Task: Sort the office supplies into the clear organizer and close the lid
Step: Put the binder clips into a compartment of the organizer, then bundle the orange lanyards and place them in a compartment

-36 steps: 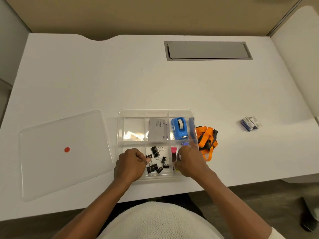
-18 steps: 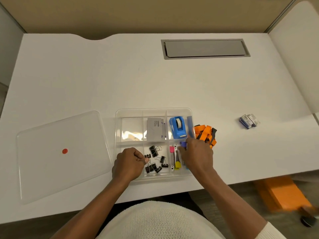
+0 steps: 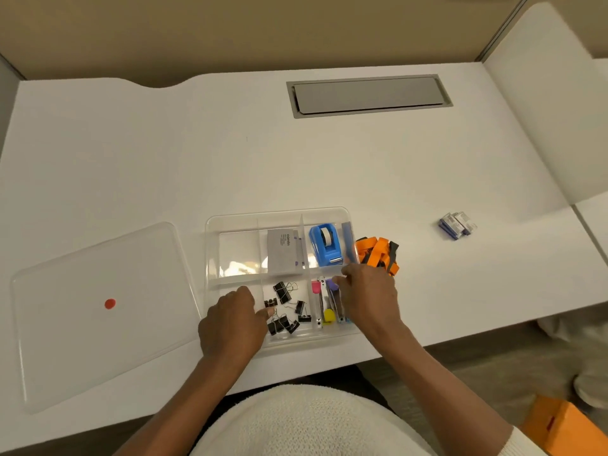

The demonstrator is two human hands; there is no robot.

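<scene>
White desk (image 3: 296, 166) carries everything, with a grey hatch (image 3: 368, 95) near its far edge. At the near edge sits the clear organizer (image 3: 278, 214), and its lid (image 3: 98, 311) lies flat beside it, toward the left edge, not yet put on. Since a second ago the right hand (image 3: 370, 296) has moved off the pens (image 3: 327, 302) in the near right compartment and now rests over the organizer's right wall; its fingertips come together near the purple cap, but I cannot tell if they pinch anything. It seems the pens are now set down and the hand goes toward the orange lanyard (image 3: 378, 255), which lies on the desk, touching the organizer's right side. The left hand (image 3: 233, 324) stays at the near left compartment, loosely curled, its thumb next to the black binder clips (image 3: 286, 307); whether it holds one is hidden. The blue tape dispenser (image 3: 325, 245) and the grey card box (image 3: 280, 251) already stand in the far compartments. The small staple boxes (image 3: 457, 224) still wait near the right edge.
</scene>
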